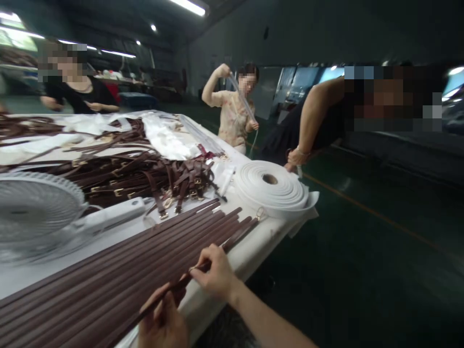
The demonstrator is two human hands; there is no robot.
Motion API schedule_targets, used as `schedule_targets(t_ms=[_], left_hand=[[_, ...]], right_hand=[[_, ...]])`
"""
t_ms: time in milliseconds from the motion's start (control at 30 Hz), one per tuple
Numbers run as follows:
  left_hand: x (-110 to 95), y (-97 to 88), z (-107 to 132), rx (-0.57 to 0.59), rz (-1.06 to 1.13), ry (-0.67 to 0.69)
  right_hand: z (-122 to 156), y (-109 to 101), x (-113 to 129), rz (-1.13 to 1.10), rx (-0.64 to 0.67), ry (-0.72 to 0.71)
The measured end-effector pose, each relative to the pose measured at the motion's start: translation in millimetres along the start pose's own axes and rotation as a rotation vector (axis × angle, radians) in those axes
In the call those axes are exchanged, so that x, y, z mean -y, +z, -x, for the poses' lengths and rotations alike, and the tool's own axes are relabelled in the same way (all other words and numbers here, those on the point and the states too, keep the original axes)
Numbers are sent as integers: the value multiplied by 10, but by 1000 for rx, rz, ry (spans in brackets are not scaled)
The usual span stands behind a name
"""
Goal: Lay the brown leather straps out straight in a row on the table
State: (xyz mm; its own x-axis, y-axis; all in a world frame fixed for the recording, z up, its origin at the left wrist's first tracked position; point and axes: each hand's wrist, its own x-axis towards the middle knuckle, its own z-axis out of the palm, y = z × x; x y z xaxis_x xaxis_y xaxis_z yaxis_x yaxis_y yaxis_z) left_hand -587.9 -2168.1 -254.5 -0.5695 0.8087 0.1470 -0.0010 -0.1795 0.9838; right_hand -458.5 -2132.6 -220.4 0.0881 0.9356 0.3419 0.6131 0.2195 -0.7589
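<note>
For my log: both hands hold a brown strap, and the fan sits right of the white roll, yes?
No: the head view shows the fan left of the white roll; the left hand and right hand do hold the brown strap.

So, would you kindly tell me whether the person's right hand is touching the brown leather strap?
Touching: the head view shows the right hand gripping the brown leather strap between its fingers.
</note>
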Motion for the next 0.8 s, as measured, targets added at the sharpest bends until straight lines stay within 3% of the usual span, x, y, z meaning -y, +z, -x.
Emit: schedule_targets(t_ms=[67, 133, 267, 400, 633, 800], left_hand=[[73, 42, -9, 48, -53, 102], [22, 160, 68, 110, -52, 114], [-172, 387, 196, 86, 93, -122], [-232, 383, 175, 78, 220, -257], [-260, 304, 233, 78, 230, -242], [-151, 283, 319, 158, 111, -25]], right_hand=[[-3, 14, 30, 115, -46, -31], [40, -97, 54, 214, -77, -68], [152, -313, -20, 156, -49, -83], [205, -274, -153, 33, 37, -139], [226, -304, -196, -51, 91, -131], [190, -292, -192, 59, 109, -84]])
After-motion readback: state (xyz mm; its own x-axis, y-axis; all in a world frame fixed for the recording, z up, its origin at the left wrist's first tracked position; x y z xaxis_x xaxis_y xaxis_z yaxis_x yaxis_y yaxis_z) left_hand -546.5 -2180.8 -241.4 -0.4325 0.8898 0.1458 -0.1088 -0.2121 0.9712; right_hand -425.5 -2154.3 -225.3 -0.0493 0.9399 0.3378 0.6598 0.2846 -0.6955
